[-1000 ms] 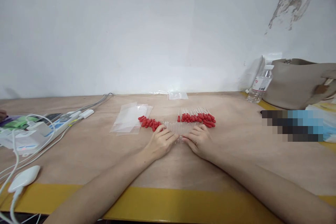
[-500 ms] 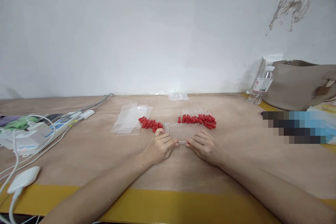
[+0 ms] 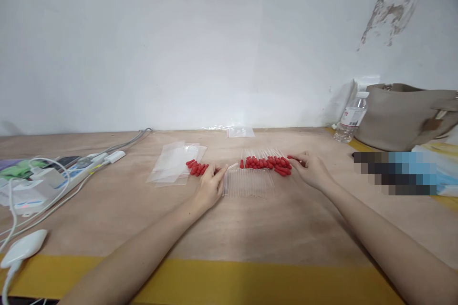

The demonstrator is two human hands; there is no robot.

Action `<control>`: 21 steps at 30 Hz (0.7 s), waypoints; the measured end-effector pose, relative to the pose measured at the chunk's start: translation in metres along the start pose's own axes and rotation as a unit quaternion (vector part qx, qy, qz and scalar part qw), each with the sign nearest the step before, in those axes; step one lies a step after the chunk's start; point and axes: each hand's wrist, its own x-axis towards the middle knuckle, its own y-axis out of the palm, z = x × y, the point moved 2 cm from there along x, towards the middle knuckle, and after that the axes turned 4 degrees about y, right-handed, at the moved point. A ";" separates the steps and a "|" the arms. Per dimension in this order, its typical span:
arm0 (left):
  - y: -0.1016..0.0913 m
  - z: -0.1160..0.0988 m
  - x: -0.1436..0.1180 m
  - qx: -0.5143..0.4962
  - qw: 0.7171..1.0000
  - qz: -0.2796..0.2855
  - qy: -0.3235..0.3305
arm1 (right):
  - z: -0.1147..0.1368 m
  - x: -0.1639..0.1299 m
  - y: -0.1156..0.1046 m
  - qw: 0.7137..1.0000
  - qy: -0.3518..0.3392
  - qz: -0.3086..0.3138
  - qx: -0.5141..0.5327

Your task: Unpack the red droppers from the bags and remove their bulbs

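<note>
From my pinching left hand [image 3: 210,183] jutted a slender clear plastic tube [image 3: 233,166], while my right hand [image 3: 313,170], spread or pinching I couldn't tell, touched red rounded bulbs [image 3: 265,162], and a stray knuckle could have rolled the row of straight clear tubes [image 3: 248,184] askew.

Small indoor workspace indicated, home or workshop not tellable: table [image 3: 250,233] set against peeling wall [image 3: 179,47], clear tubes [image 3: 248,183] and red bulbs [image 3: 265,162] laid mid-table, power strip [image 3: 78,174] placed table-left, handbag [image 3: 397,119] table-right.
</note>
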 end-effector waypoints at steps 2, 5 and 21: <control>0.003 -0.001 0.003 0.002 1.000 -0.004 0.018 | -0.009 0.004 0.003 0.999 0.039 0.027 0.008; 0.004 -0.004 0.004 0.011 0.999 0.016 0.044 | -0.013 0.004 0.007 0.995 0.072 0.045 0.053; 0.001 -0.019 0.000 -0.052 0.989 0.122 0.065 | 0.017 -0.013 0.016 0.982 -0.159 0.093 -0.041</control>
